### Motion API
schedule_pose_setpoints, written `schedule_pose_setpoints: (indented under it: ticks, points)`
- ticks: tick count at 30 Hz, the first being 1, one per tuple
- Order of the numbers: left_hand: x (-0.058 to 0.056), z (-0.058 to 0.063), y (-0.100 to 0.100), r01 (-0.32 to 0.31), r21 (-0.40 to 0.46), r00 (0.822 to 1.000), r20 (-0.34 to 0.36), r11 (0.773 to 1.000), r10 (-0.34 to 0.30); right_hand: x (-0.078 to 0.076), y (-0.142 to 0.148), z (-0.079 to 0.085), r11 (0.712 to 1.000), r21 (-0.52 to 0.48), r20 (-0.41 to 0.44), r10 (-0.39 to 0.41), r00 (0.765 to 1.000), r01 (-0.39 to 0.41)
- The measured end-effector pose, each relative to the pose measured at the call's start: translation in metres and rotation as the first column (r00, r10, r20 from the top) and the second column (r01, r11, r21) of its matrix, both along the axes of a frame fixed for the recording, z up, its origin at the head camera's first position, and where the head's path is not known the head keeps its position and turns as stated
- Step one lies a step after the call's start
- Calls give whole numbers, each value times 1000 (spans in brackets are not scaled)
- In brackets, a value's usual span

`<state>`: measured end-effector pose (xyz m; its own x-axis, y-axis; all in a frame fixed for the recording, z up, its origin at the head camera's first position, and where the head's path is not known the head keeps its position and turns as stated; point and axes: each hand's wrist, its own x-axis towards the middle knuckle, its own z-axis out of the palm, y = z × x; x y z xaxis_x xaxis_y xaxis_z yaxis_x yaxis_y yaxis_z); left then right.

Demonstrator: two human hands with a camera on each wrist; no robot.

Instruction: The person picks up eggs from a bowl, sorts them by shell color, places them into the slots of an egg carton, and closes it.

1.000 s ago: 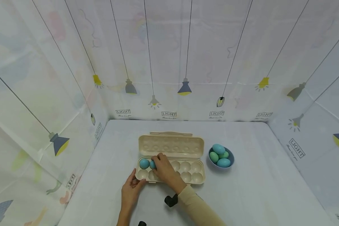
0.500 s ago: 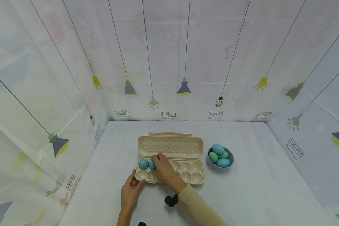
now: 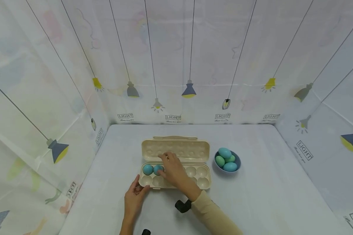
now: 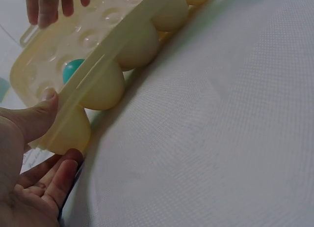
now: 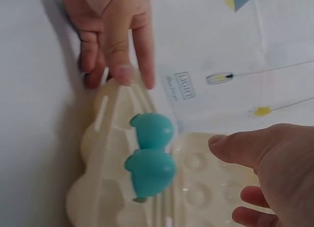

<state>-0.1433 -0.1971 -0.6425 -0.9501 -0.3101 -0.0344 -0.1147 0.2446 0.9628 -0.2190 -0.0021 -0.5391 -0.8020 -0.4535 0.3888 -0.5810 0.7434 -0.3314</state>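
A beige egg carton lies on the table, its lid folded back. Two blue eggs sit side by side in the back row at the left end. My left hand grips the carton's left front corner, thumb on the rim and fingers curled beneath. Over the carton, my right hand holds nothing; its fingers and thumb are spread apart beside the second blue egg. Part of the carton's middle is hidden under that hand.
A blue bowl with several blue and green eggs stands right of the carton. White cloth printed with hanging lamps rises behind the table and along both sides. Black camera mounts stick out at the wrists.
My right hand has let go of the second blue egg, and its fingers have spread and lifted away. The egg stays in its cup. My left hand keeps its hold on the carton.
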Motion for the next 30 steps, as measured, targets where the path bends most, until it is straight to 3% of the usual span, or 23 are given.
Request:
schedule_pose_setpoints:
  ticks: [7, 16, 23, 30]
  points:
    - [1, 0, 1, 6, 5, 1000, 1, 1000, -6, 6, 15, 34, 1000, -26, -5, -11, 1000, 11]
    - [0, 3, 2, -4, 13, 1000, 2, 1000, 4, 3, 49, 66, 987, -101, -49, -127, 991, 121]
    - [0, 5, 2, -2, -4, 1000, 28, 1000, 2, -5, 87, 86, 962, -165, -16, -222, 975, 216]
    - [0, 5, 2, -4, -6, 1000, 25, 1000, 4, -14, 123, 94, 925, -246, -27, -304, 952, 288]
